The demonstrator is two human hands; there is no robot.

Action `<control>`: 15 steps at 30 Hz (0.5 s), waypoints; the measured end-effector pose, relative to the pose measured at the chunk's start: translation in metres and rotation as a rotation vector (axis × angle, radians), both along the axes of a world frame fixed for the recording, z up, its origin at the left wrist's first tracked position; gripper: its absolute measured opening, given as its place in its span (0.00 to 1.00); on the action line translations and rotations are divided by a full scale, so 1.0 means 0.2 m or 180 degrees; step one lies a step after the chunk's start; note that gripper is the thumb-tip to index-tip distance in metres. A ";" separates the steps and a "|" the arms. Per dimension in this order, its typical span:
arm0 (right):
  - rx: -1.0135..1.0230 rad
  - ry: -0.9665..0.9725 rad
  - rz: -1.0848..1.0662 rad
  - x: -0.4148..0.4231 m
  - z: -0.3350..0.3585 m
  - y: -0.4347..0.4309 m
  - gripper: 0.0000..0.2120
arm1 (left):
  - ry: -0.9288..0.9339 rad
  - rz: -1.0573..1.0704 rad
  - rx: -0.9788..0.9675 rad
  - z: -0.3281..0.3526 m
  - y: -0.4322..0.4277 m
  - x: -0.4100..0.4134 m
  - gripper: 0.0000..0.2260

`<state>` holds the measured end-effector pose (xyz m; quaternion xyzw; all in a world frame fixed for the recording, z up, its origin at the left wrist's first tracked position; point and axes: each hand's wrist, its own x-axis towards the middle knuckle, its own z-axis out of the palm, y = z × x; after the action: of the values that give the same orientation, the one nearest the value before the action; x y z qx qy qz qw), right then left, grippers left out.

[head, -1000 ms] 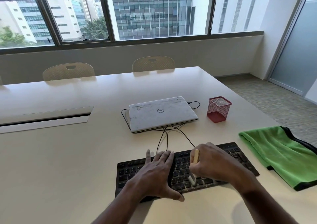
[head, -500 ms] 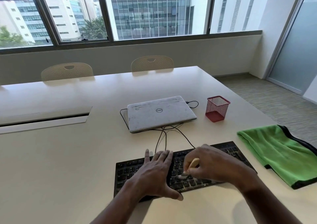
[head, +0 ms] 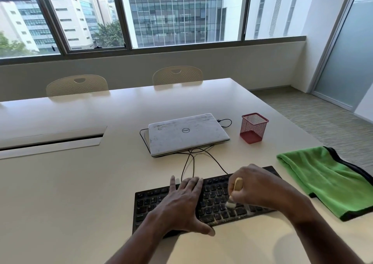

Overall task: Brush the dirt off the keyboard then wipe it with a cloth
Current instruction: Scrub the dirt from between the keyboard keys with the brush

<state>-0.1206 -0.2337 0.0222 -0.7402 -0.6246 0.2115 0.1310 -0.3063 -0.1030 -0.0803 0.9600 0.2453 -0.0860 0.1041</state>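
A black keyboard [head: 217, 205] lies on the white table near the front edge, with pale dust along its lower right keys. My left hand [head: 179, 203] rests flat on the keyboard's left half, fingers straight. My right hand [head: 256, 187] grips a small brush [head: 236, 189] with a light wooden handle; its white bristles touch the keys right of the middle. A green cloth [head: 327, 181] with a black border lies on the table to the right of the keyboard.
A closed white laptop [head: 187, 134] sits behind the keyboard, with black cables [head: 193, 158] running from it to the keyboard. A red mesh pen cup [head: 253, 128] stands to its right. The table [head: 80, 183] has a cable slot at left. Two chairs stand at the far side.
My right hand has swept the brush across the keys, left and then back to the right. The left hand has stayed flat on the keyboard.
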 end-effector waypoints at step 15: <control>0.0189 0.0116 -0.0277 -0.05 -0.04 0.03 0.08 | -0.0079 -0.0040 0.0064 -0.03 0.01 0.02 0.63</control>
<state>-0.1305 -0.2282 0.0141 -0.7585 -0.5954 0.2004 0.1733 -0.3032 -0.1017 -0.0862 0.9635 0.2387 -0.0723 0.0969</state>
